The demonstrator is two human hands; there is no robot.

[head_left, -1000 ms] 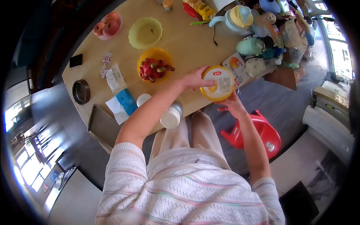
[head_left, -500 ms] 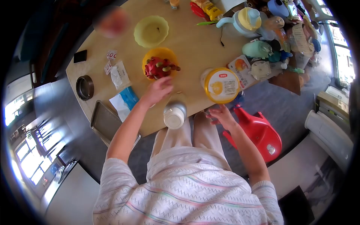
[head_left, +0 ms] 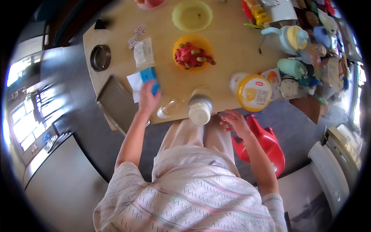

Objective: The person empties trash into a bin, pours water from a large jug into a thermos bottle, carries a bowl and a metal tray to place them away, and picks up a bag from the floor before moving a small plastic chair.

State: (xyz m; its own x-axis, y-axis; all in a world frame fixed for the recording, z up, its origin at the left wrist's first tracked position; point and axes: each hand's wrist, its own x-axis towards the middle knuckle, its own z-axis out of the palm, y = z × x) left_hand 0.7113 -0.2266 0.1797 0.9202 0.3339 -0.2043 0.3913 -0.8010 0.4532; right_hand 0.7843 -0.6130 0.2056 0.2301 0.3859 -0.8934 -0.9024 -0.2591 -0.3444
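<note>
"Blue packet [head_left: 148,73]: report its position and the state of your hands, nearest items first."

"Nearest, my right hand [head_left: 236,123] is at the table's edge, fingers loosely spread, gripping nothing. A red stool [head_left: 268,145] shows below it. Between my hands, a white-capped bottle [head_left: 200,113] is on the table [head_left: 232,42] close to the edge, with a clear vessel [head_left: 169,108] just to its left."

"And the left hand?"

"My left hand [head_left: 149,97] is over the packet's near end. It is blurred; I cannot tell whether the fingers close on it. The packet lies on the table, against white paper [head_left: 135,83], right of a grey tray [head_left: 119,101]."

"Farther out?"

"To the right, a yellow-lidded tub [head_left: 254,93]. Beyond, a dragon fruit [head_left: 189,55] sits in an orange bowl [head_left: 206,43]. Farther still, a pale yellow bowl [head_left: 192,16]."
</note>
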